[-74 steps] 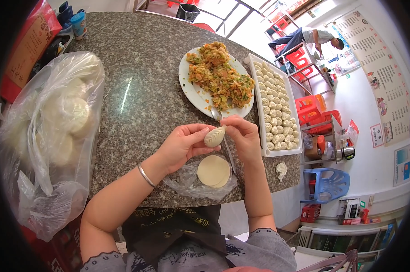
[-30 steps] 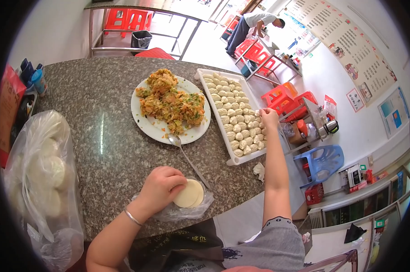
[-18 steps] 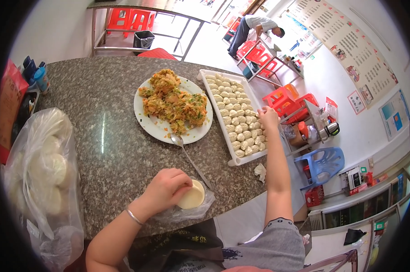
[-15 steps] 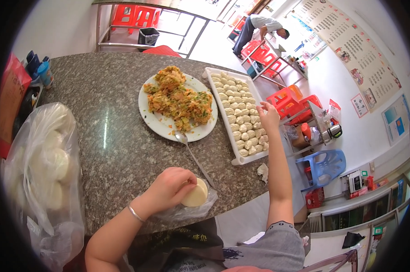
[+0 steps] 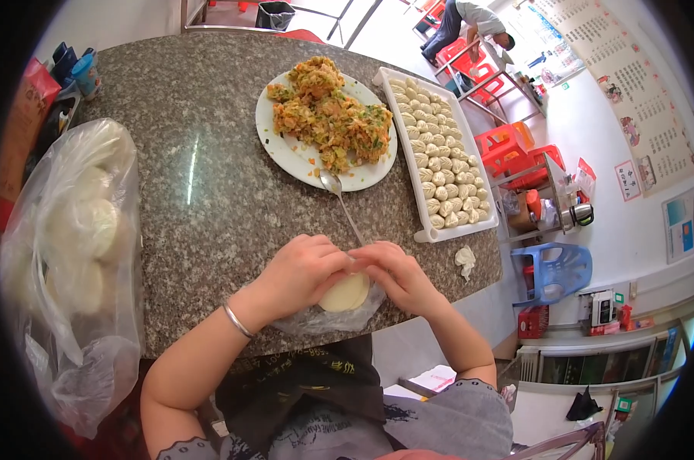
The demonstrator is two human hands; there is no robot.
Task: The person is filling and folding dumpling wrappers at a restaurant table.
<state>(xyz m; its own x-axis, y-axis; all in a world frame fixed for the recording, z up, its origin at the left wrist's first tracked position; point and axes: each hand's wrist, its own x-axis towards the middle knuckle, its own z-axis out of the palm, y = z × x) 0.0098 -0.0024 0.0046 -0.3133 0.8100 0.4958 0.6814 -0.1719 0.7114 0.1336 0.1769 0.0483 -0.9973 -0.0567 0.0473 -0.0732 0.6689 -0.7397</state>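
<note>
Both hands meet over a small stack of round, pale dough wrappers (image 5: 345, 294) near the table's front edge. My left hand (image 5: 301, 270), with a silver bangle at its wrist, is closed on the wrappers' far left edge. My right hand (image 5: 399, 277) pinches at the far edge too, its fingertips against those of the left; the pinched part is hidden. Under the wrappers lies a crumpled clear plastic bag (image 5: 324, 322). Just beyond, a metal spoon (image 5: 347, 211) rests its bowl on the rim of a white oval plate (image 5: 265, 129) heaped with chopped orange-green filling (image 5: 335, 123).
A white tray (image 5: 488, 224) of pleated dumplings (image 5: 439, 153) stands right of the plate, a crumpled tissue (image 5: 465, 262) nearer. A clear bag of dough rounds (image 5: 86, 245) lies left. Beyond the grey stone table (image 5: 186, 253) are red stools (image 5: 508, 149), a blue chair (image 5: 554, 272) and a bending person (image 5: 469, 27).
My right hand has come back from the dumpling tray to the wrappers, meeting my left hand. The head view has tilted down and shifted, so the table sits higher and more left-turned things show.
</note>
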